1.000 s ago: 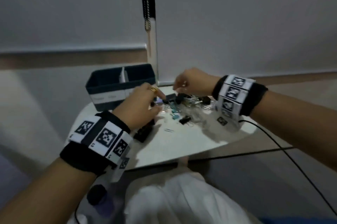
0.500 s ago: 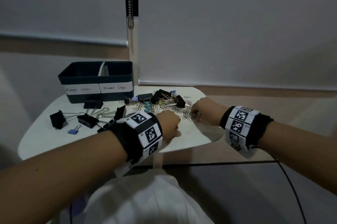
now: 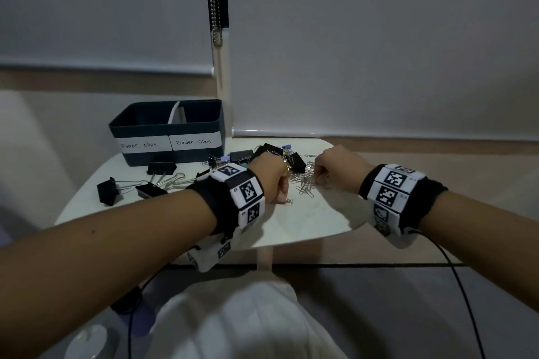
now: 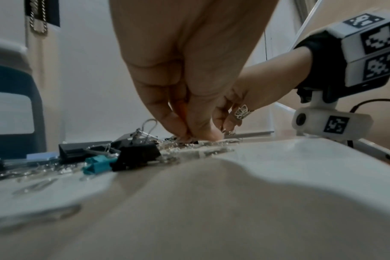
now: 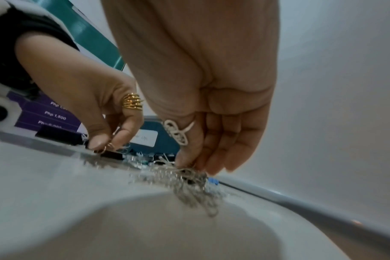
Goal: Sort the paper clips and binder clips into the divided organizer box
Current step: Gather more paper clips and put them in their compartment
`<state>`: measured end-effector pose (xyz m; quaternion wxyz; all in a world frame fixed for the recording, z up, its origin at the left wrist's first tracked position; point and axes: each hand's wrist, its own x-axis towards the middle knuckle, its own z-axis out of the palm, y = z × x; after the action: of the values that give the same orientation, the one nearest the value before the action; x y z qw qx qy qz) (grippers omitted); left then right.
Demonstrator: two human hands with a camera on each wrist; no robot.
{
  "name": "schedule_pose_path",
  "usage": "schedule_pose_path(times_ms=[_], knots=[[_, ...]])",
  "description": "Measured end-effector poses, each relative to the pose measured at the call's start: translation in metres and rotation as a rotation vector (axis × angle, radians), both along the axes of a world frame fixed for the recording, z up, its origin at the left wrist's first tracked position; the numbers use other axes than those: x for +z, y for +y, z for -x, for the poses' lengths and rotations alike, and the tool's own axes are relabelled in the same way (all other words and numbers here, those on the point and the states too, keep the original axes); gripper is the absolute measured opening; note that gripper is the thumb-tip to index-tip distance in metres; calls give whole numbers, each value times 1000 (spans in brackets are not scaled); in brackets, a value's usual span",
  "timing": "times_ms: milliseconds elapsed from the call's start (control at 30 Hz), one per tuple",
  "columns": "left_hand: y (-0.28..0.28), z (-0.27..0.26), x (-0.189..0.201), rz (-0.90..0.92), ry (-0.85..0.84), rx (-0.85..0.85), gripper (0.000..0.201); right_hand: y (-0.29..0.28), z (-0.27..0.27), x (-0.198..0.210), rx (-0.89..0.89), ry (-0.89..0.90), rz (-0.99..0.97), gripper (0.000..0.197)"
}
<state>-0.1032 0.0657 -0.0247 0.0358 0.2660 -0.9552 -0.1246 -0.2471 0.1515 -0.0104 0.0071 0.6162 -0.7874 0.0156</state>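
The dark blue organizer box (image 3: 137, 125) stands at the table's back left, with front labels reading "Paper clips" and "Binder clips". A heap of silver paper clips (image 3: 305, 187) lies mid-table, mixed with black binder clips (image 3: 298, 162). My left hand (image 3: 281, 194) is down at the heap's left side. Its thumb and fingertips (image 4: 197, 136) pinch a paper clip (image 5: 106, 147). My right hand (image 3: 319, 181) is at the heap's right side. Its curled fingers (image 5: 187, 158) pinch a tangled bunch of paper clips (image 5: 189, 177).
Large black binder clips (image 3: 107, 191) with long wire handles lie left of my left arm, in front of the box. A teal binder clip (image 4: 98, 165) and a lilac one (image 3: 224, 158) lie in the heap. The round white table (image 3: 306, 223) ends just below my wrists. A cable (image 3: 455, 271) hangs at right.
Both hands have drawn back from the far side of the heap to its near side and closed on paper clips. In the last half second they have barely moved.
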Motion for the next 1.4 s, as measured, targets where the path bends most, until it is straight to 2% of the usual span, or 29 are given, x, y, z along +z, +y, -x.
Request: schedule_pose_path(times_ms=[100,233,400,567,733,867,967,1067,1133,1233,1300,1400], knots=[[-9,-4,6,-75,193,91,10,-5,-5,16,9,-43,91,27],[-41,-35,31,-116,476,248,10,-30,-22,43,66,-236,192,14],[-118,-100,63,-63,711,501,15,-100,-73,54,136,-730,310,13],[-177,-147,56,2,654,766,13,-188,-136,68,224,-669,410,18],[-206,-162,49,-48,647,850,14,-256,-177,67,226,-547,316,22],[-212,-167,52,-51,535,770,25,-274,-181,59,272,-306,168,26],[-203,-169,57,20,442,645,26,-257,-167,63,366,-264,127,27],[-180,-160,65,86,411,539,24,-224,-141,75,388,-259,122,30],[-158,-148,70,88,413,442,20,-198,-121,78,360,-202,24,32],[-117,-131,69,72,325,240,11,-154,-90,74,312,-118,-134,33],[-88,-122,60,20,249,99,13,-124,-78,68,320,-91,-75,30],[-52,-111,34,63,127,-41,20,-85,-71,52,380,-94,-46,28]])
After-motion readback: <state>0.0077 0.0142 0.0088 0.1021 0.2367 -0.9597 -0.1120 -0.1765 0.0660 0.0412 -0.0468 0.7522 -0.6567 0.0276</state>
